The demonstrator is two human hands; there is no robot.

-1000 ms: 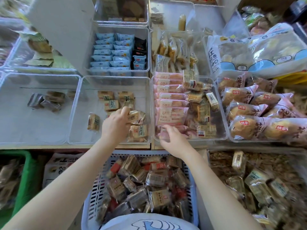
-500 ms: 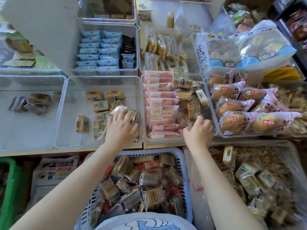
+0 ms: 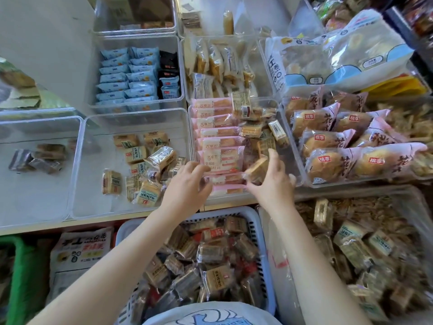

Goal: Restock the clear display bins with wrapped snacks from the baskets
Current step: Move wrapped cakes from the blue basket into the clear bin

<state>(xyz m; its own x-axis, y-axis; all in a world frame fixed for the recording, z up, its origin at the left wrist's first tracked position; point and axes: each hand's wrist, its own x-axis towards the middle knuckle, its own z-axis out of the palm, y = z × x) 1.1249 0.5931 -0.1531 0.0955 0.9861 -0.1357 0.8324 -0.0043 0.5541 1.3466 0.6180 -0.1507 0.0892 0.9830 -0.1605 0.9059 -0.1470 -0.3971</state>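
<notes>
A: What sort of place?
B: Snack shop, bulk-sweets section. Clear bins (image 3: 137, 160) w/ wrapped cakes at 10 o'clock, bread packs (image 3: 328, 139) at 2.
A: Anything else?
B: Restock basket (image 3: 260, 231) at 6, big sealed supplier bags (image 3: 339, 57) at 1.

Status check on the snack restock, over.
Right hand holds a wrapped cake over the pink-pack bin. Left hand open at the pink packs. Nothing blocking.
</notes>
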